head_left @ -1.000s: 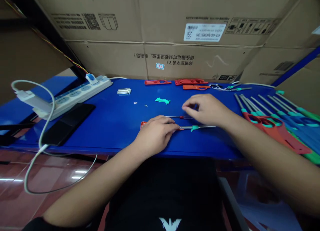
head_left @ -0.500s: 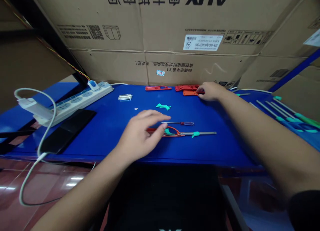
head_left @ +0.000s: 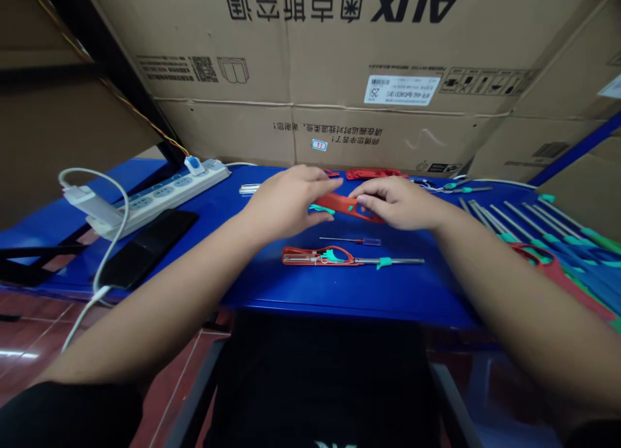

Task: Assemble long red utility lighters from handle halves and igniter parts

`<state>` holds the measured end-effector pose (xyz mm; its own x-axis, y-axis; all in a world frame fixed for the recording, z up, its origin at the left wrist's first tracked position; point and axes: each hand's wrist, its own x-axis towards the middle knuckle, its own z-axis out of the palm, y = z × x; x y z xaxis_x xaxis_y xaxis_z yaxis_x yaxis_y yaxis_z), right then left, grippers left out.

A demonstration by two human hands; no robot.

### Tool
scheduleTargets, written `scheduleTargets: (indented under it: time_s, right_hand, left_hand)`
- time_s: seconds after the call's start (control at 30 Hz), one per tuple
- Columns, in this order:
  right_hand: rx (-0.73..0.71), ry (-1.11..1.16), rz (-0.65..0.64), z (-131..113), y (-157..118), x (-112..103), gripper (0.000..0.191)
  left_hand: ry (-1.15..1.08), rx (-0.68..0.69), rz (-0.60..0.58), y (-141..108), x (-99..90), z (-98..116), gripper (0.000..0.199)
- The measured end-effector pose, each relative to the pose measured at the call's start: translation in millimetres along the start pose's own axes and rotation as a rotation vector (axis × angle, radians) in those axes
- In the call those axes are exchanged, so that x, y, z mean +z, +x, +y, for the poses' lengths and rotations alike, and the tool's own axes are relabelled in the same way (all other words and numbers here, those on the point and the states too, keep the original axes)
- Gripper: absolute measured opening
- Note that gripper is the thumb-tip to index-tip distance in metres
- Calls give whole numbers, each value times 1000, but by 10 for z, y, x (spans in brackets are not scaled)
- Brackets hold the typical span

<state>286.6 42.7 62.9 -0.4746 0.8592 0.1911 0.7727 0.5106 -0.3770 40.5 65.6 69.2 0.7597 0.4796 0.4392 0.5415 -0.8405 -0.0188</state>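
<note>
Handle shell of red plastic (head_left: 347, 207) is being held above the middle of the blue workbench (head_left: 272, 299), between both hands. The right hand (head_left: 398, 202) is being kept partly closed, its fingertips pinching one end of the shell; the left hand (head_left: 288, 199) is being spread over the other end, and whether it is closed on the shell cannot be told from this view. A teal plastic clip (head_left: 321, 209) is being kept just beside the left thumb, its hold unclear. Just below the hands, a red-handled tool with a steel shaft and teal collar (head_left: 352, 257) and a slim screwdriver (head_left: 349, 241) are being left lying on the bench. More red shells (head_left: 373, 174) are being kept near the far edge, and steel rods with teal fittings (head_left: 528, 222) are being kept to the right. A risk is being noted: a loose pinch could let the clip or shell drop onto the tool below, and a careless wrist could knock the screwdriver out of place.
</note>
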Motion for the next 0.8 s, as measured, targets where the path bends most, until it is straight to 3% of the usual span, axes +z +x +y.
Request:
scheduleTargets:
  time_s: [0.07,0.17,0.33,0.43,0.57,0.7,0.8]
  right_hand:
    - [-39,150,-32,-157,-48,40,31]
    - [-108,182,-12,-242,-119,129,31]
    - [-269,25,62,-234,-195,280,52]
    - [-285,-131,111,-257,-223,313,47]
    - [-224,-97,-40,-286,-246,305,46]
    - [-195,0,-169,-273,-228,334,44]
    - [-169,-8,-198,-252,-204,402,46]
  left_hand:
    - [32,-21,-54,-105,-39,104,31]
    - [-59,-91,-86,-270,-109,141,21]
    - [-722,-392,-201,-371,9,-71,27]
    - [-919,-467,-227,-382,134,-144,29]
    - [-791,-304,-330,-429,169,-116,29]
    - [-608,-26,-307,-467,109,-105,30]
    - [-523,36,-328,-468,89,-120,32]
